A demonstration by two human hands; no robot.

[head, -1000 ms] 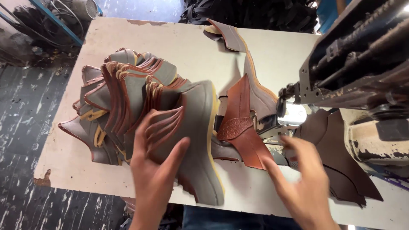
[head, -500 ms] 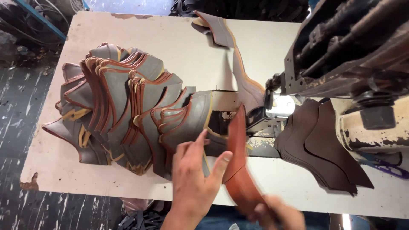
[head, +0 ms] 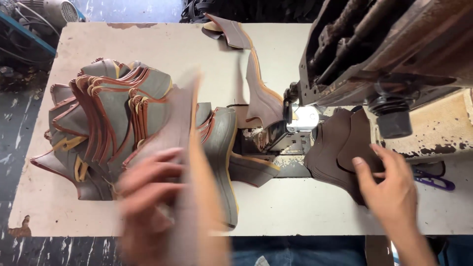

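My left hand point(head: 148, 197) is blurred with motion at the front left and grips a grey leather shoe piece point(head: 185, 148) with a yellow edge, held above the pile of grey and brown shoe uppers point(head: 108, 118). My right hand point(head: 389, 189) rests with fingers apart on a stack of dark brown leather pieces point(head: 337, 148) beside the sewing machine. A stitched chain of leather pieces point(head: 256, 93) runs from the needle area toward the table's far edge.
The sewing machine head point(head: 384, 54) fills the upper right, with a bright lamp point(head: 303, 118) at the needle. Purple-handled scissors point(head: 433, 180) lie right of my right hand. The white table point(head: 187, 54) has a chipped front left corner. A motor and cables stand on the floor, far left.
My left hand has lifted a grey piece and swings it over the pile. My right hand has moved from the front centre to the dark brown stack on the right.
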